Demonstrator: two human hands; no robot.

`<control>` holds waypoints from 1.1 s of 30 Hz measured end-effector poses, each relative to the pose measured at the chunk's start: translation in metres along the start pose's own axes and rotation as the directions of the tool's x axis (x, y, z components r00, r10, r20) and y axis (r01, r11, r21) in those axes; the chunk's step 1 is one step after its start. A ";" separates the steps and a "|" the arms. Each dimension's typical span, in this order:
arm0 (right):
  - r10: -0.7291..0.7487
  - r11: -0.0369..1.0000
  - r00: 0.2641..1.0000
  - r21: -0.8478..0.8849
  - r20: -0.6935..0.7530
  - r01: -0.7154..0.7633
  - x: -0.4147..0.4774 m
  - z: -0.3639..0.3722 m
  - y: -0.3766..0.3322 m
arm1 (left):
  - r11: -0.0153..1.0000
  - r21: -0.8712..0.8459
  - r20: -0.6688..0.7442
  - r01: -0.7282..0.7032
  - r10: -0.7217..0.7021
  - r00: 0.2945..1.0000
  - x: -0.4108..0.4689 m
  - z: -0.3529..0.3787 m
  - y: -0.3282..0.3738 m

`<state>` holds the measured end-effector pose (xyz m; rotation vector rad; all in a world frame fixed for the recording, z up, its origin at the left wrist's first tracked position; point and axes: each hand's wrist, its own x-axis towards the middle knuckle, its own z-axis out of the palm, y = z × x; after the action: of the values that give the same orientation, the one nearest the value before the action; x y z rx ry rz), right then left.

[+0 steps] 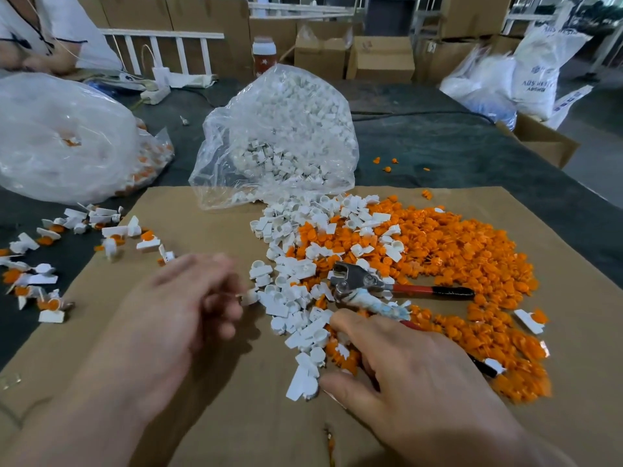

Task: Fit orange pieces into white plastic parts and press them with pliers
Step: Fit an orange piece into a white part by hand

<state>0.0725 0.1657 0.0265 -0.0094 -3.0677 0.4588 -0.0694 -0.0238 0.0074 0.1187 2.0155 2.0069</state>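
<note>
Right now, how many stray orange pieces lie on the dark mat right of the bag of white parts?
4 orange pieces: two side by side, one nearer, one farther right. Others may hide behind the bag.

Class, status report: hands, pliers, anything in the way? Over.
Left hand blurred, grip unclear. Right hand open above pliers handle. White parts heaped around pliers.

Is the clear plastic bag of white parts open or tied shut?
Open: the clear plastic bag lies with its mouth on the brown cardboard sheet, and white plastic parts spill from it onto the sheet.
</note>
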 end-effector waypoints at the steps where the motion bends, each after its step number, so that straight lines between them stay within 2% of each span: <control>1: 0.004 1.000 1.000 -0.009 0.006 -0.004 0.000 0.000 0.001 | 0.969 0.230 0.035 -0.089 0.084 0.996 -0.009 0.003 0.002; 2: 0.008 1.000 1.000 -0.014 0.017 -0.007 0.000 0.000 0.001 | 0.877 0.449 0.090 -0.170 0.145 0.985 -0.018 0.008 0.005; 4: 0.003 1.000 0.999 -0.028 0.043 -0.002 0.000 0.000 0.001 | 0.632 0.719 0.257 -0.291 0.147 0.955 -0.033 0.012 0.010; 6: -0.007 0.999 0.998 -0.038 0.055 0.009 0.000 0.001 0.001 | 0.486 0.814 0.335 -0.320 0.058 0.940 -0.037 0.015 0.011; 10: 0.001 0.999 0.998 -0.050 0.060 0.002 0.002 0.002 0.001 | 0.345 0.847 0.403 -0.405 0.082 0.912 -0.037 0.020 0.006; 15: -0.007 0.998 1.000 -0.057 0.027 0.008 0.004 0.005 0.003 | 0.372 0.790 0.483 -0.487 0.110 0.869 -0.041 0.024 0.001; 19: 0.005 1.000 1.000 -0.004 -0.009 -0.005 0.003 0.006 0.004 | 0.443 0.724 0.542 -0.528 0.108 0.833 -0.043 0.026 0.000; 22: 0.018 0.998 0.999 0.052 -0.033 -0.016 0.002 0.005 0.004 | 0.384 0.725 0.586 -0.572 0.092 0.805 -0.044 0.026 -0.002; 26: 0.033 0.991 0.996 0.129 -0.084 -0.022 0.001 0.005 0.005 | 0.341 0.728 0.578 -0.594 0.159 0.800 -0.043 0.027 -0.006; 28: 0.061 0.980 0.991 0.193 -0.116 -0.038 0.002 0.006 0.005 | 0.389 0.727 0.540 -0.566 0.185 0.821 -0.042 0.027 -0.006; 31: 0.117 0.934 0.980 0.353 -0.161 -0.054 0.002 0.005 0.006 | 0.536 0.677 0.458 -0.504 0.229 0.859 -0.042 0.027 -0.002; 33: 0.155 0.888 0.977 0.454 -0.146 -0.073 0.001 0.004 0.007 | 0.655 0.623 0.405 -0.428 0.198 0.893 -0.041 0.028 -0.002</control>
<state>0.0709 0.1707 0.0205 -0.2066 -2.7219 1.0960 -0.0225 -0.0079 0.0123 0.9478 2.5441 1.1251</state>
